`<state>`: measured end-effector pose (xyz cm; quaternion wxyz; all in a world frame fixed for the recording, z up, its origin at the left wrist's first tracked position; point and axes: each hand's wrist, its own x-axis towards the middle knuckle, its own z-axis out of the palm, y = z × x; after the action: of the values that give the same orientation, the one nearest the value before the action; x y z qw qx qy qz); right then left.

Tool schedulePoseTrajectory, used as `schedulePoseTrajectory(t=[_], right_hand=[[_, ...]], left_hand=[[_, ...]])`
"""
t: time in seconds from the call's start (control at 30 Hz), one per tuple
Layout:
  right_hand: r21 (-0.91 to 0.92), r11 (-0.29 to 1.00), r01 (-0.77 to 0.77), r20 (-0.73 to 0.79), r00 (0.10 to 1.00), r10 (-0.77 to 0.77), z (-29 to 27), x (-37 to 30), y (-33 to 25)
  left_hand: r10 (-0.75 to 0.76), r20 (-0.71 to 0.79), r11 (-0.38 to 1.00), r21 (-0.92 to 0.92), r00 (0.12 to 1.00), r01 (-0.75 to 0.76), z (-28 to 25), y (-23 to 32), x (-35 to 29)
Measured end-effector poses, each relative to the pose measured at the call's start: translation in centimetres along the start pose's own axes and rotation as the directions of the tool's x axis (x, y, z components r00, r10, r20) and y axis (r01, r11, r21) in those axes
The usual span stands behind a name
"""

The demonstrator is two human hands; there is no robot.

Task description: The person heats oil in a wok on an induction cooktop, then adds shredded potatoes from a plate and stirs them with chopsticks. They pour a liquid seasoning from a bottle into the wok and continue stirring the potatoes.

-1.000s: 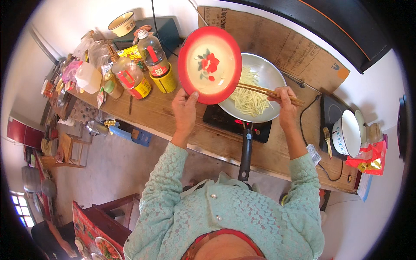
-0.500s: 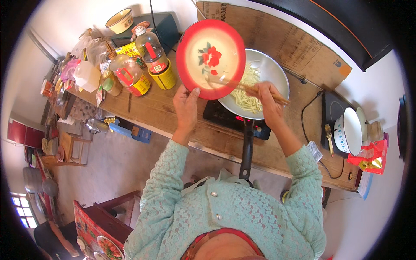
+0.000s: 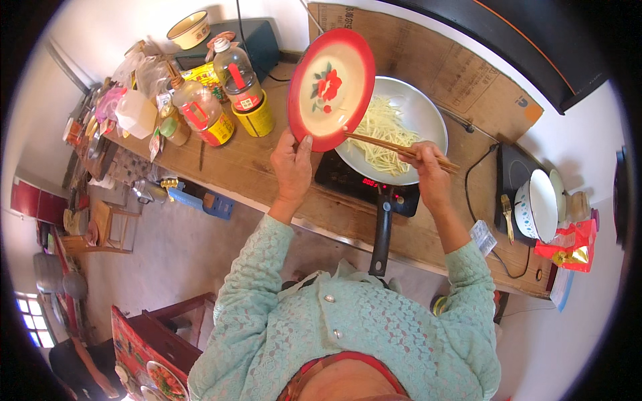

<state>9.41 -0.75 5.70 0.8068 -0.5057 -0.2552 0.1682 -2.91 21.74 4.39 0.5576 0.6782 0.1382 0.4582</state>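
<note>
My left hand [image 3: 292,166] grips the near rim of a red-edged enamel plate [image 3: 313,110] with a flower in its middle. The plate is tilted up beside the frying pan, overlapping its left edge. Between the fingers of my right hand [image 3: 431,170] is a pair of wooden chopsticks [image 3: 391,146], their tips touching or close to the plate's lower right rim. Pale thin shreds [image 3: 382,148], likely a cut vegetable, lie heaped in the grey frying pan [image 3: 424,110]. The pan stands on a black induction cooker [image 3: 339,172] with lit red digits, its black handle [image 3: 381,234] pointing toward me.
At left on the wooden counter [image 3: 254,167] stand oil bottles [image 3: 207,113], a yellow tub [image 3: 254,119] and a white jug [image 3: 136,115]. A second black hob [image 3: 513,170], a white enamel basin [image 3: 539,206] and a brush [image 3: 508,217] are at right. Cardboard [image 3: 461,73] leans behind the pan.
The plate has tipped further onto its side and moved slightly right. My right hand has moved right and down, drawing the chopsticks from over the plate to its rim.
</note>
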Motion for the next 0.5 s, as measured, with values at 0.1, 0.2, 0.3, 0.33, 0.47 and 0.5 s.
schedulePoseTrajectory(t=[0.1, 0.2, 0.3, 0.33, 0.47, 0.5], right_hand=[[0.077, 0.994, 0.077, 0.021, 0.997, -0.079, 0.6, -0.3, -0.7], [0.115, 0.993, 0.032, 0.077, 0.996, -0.041, 2.7, -0.3, 0.0], [0.013, 0.999, 0.033, 0.01, 0.999, -0.033, 1.2, 0.3, 1.2], [-0.023, 0.999, 0.034, -0.031, 0.999, -0.035, -0.3, 0.7, 1.3], [-0.224, 0.974, -0.02, -0.164, 0.986, -0.017, -3.2, 0.9, -0.4], [-0.262, 0.965, -0.02, -0.171, 0.985, -0.026, -3.3, 0.9, -1.1]], left_hand=[[0.047, -0.015, 0.998, 0.051, 0.999, -0.046, 0.1, 0.4, 0.1], [0.044, -0.013, 0.999, 0.029, 0.999, -0.044, 0.4, 0.4, 0.1], [0.017, -0.015, 1.0, 0.025, 1.0, -0.017, 0.2, 0.7, -0.2], [-0.014, -0.024, 1.0, -0.003, 1.0, 0.014, -0.2, 0.3, -0.4], [-0.229, -0.101, 0.941, -0.276, 0.968, 0.194, -3.1, -1.6, -1.8], [-0.298, -0.119, 0.894, -0.382, 0.947, 0.233, -3.9, -1.6, -2.2]])
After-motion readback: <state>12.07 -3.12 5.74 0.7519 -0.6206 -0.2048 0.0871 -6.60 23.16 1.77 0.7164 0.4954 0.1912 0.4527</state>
